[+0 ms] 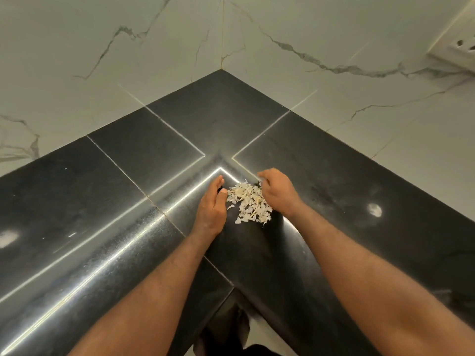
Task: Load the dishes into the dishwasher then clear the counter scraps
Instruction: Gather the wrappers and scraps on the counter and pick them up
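Your black stone tabletop runs in an L into the room's corner. Marble-patterned wall tiles close it off along both back edges. A white socket plate sits on the right-hand wall, well apart from your hands. The two front edges meet at an inner corner between your forearms. Polished stone stretches away to the left and right of your hands as far as the walls.

The pile of pale, flaky peel scraps lies where the two wings meet, a little back from that inner front corner. Your left grip stands on its edge at the pile's left side. Its fingers are straight and together, the palm faces the scraps, and the thumb tip is just touching them. Your right grip rests at the pile's right side, back of the hand up and fingers bent down into the scraps. The fingertips are hidden, so you cannot tell whether it holds any.
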